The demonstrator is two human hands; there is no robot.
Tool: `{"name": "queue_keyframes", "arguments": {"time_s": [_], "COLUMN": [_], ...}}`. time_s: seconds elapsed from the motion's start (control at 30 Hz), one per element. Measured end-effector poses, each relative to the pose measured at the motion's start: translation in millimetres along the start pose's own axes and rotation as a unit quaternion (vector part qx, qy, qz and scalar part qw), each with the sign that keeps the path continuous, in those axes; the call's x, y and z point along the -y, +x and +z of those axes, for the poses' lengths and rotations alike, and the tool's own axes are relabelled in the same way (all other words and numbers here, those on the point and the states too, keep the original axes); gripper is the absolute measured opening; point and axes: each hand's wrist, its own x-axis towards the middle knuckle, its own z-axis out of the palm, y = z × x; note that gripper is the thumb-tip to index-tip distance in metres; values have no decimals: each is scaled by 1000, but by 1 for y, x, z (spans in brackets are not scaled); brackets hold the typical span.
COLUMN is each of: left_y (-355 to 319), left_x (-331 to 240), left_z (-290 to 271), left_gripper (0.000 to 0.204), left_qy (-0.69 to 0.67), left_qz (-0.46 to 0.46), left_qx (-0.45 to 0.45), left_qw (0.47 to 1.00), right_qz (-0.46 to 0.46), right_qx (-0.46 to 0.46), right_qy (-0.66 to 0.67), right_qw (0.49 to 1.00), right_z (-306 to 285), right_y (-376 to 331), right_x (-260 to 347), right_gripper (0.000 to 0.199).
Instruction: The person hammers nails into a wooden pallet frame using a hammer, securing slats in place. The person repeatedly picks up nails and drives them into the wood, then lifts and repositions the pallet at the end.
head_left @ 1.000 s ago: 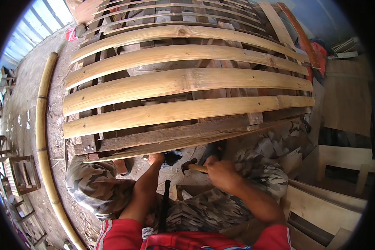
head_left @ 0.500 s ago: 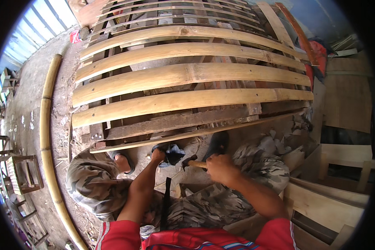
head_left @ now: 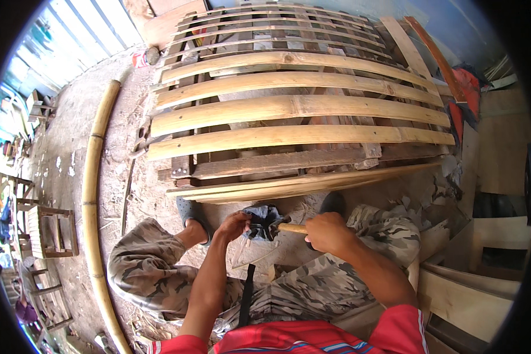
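My right hand (head_left: 330,232) is closed round the wooden handle of a hammer (head_left: 292,228). The hammer's dark head lies over a dark crumpled bag or cloth (head_left: 262,219) on the ground between my feet and is hard to make out there. At the left edge of this bundle, my left hand (head_left: 235,226) has its fingers drawn together; anything in them is too small to name. Just beyond both hands run the pale bamboo strips (head_left: 289,187) along the near side of a slatted bamboo frame (head_left: 301,137).
Left of me a long bamboo pole (head_left: 92,194) lies on the dirt floor, with a small wooden stool (head_left: 52,231) beyond it. Pale wooden boxes (head_left: 466,295) stand close at my right. A reddish board (head_left: 433,56) leans at the frame's far right corner.
The view has swung left, so the scene sits further right. My left hand has lifted and its fingers have come together beside the dark bundle. The hammer head now overlaps that bundle.
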Motion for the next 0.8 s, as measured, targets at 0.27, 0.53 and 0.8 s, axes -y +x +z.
{"name": "queue_keyframes", "arguments": {"time_s": [0.27, 0.53, 0.8], "left_y": [-75, -153, -223], "left_x": [-53, -98, -134], "left_z": [68, 112, 179], "left_gripper": [24, 14, 9], "left_qy": [159, 155, 254], "left_qz": [68, 216, 359], "left_qx": [-41, 37, 173], "left_qw": [984, 963, 881], "right_qz": [-8, -50, -106], "right_qx": [-24, -44, -36], "right_qy": [8, 41, 99], "right_qw": [1000, 997, 989], "right_z": [-25, -48, -63], "right_y": [-18, -36, -51], "right_x": [3, 9, 9], "right_gripper": [32, 36, 40]}}
